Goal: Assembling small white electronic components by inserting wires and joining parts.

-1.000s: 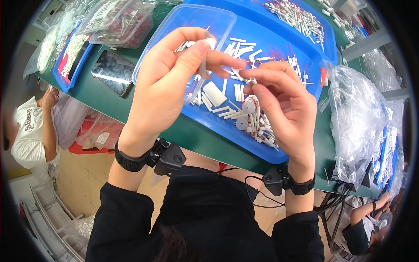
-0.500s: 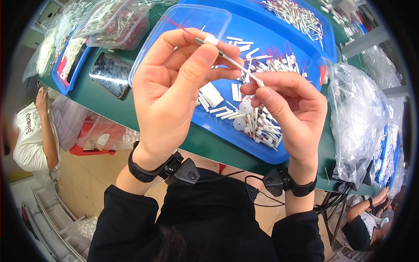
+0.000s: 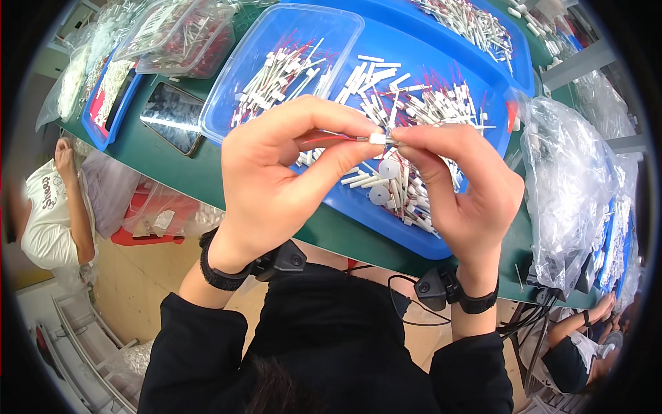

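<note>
Left hand (image 3: 272, 176) lowered beside right hand (image 3: 479, 190), both pinching one wired part (image 3: 377, 139), green table (image 3: 321, 234), tan floor (image 3: 141, 276) below

Wearer (image 3: 324, 331): hands (image 3: 279, 176), two; wrist straps (image 3: 479, 301), two; held wired part (image 3: 377, 139), one; phone (image 3: 172, 117), one; round white discs (image 3: 389, 169), two; white tubes (image 3: 360, 183), too many to count

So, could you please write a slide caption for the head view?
Left hand and right hand pinch a small red-wired part above a blue tray.
</note>
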Available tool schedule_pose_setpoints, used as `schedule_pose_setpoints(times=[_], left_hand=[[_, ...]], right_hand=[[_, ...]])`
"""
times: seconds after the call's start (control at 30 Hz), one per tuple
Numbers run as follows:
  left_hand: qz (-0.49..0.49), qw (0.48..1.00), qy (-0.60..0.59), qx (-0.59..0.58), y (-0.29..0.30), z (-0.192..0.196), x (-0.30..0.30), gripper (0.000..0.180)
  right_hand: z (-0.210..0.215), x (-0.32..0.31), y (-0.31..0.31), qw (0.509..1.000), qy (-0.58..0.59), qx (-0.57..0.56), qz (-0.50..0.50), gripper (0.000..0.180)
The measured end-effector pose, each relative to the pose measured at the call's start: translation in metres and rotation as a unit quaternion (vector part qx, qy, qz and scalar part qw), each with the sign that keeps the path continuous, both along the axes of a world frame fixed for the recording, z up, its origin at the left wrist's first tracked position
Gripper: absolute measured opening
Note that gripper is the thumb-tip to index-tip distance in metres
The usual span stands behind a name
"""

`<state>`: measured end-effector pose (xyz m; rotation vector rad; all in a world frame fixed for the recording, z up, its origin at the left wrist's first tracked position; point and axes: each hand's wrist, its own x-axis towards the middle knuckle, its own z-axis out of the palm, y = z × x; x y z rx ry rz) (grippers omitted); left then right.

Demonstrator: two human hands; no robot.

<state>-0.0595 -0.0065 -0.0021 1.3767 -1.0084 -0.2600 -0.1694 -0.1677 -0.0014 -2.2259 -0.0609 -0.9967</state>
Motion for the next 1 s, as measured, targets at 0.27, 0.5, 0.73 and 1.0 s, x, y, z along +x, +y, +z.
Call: schedule_pose_setpoints(times=[0.27, 0.5, 0.73, 1.0], left_hand=[[0.016, 0.999, -0.034, 0.037, 0.003, 0.002, 0.0, 0.017], [0.025, 0.994, -0.095, 0.051, 0.004, 0.006, 0.0, 0.017], [0.027, 0.992, -0.114, 0.046, 0.001, 0.004, 0.0, 0.017], [0.111, 0.971, -0.184, 0.105, 0.009, 0.017, 0.037, 0.021]], right_hand=[[-0.003, 0.0, 0.006, 0.996, -0.013, 0.085, -0.015, 0.019], [-0.001, -0.002, -0.001, 1.0, -0.017, -0.014, 0.02, 0.017], [0.002, -0.001, 0.004, 0.999, 0.009, -0.009, 0.036, 0.035], [-0.006, -0.004, -0.011, 0.994, 0.058, -0.087, -0.044, 0.037]])
